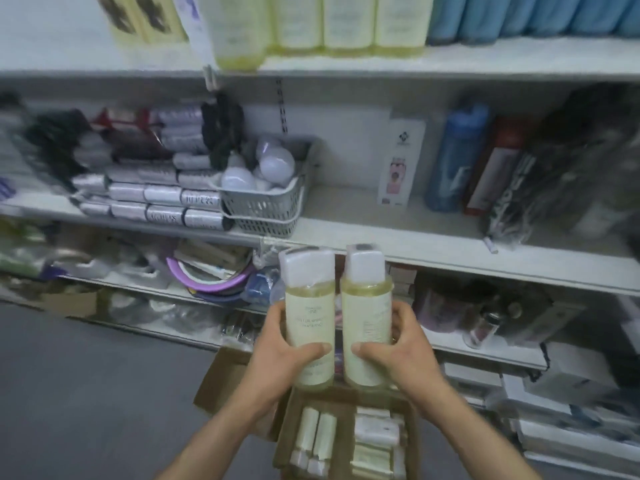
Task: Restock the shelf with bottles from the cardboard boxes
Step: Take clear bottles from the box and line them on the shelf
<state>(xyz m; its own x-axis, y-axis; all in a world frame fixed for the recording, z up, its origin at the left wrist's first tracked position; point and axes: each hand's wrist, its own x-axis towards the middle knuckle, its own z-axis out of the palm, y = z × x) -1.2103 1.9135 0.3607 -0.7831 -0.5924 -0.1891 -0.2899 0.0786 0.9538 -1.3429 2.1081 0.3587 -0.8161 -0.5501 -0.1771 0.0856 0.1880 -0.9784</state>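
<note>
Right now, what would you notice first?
Two yellow bottles in the middle: the left hand grips the left bottle, the right hand the right bottle. Below them, a cardboard box holds more; a grey basket of white bulbs sits on the shelf above.

A grey basket [266, 206] holds white bulbs [277, 164]. Just left of it, silver-wrapped packets [162, 202] lie stacked in rows. Well to its right stand a white card pack [398, 164], a blue flask [453, 157], a red box [491, 168] and what may be black bagged goods [568, 168], which are blurred. Lower down lie purple rings [214, 282]. Blue packs [533, 15] line the top right.
</note>
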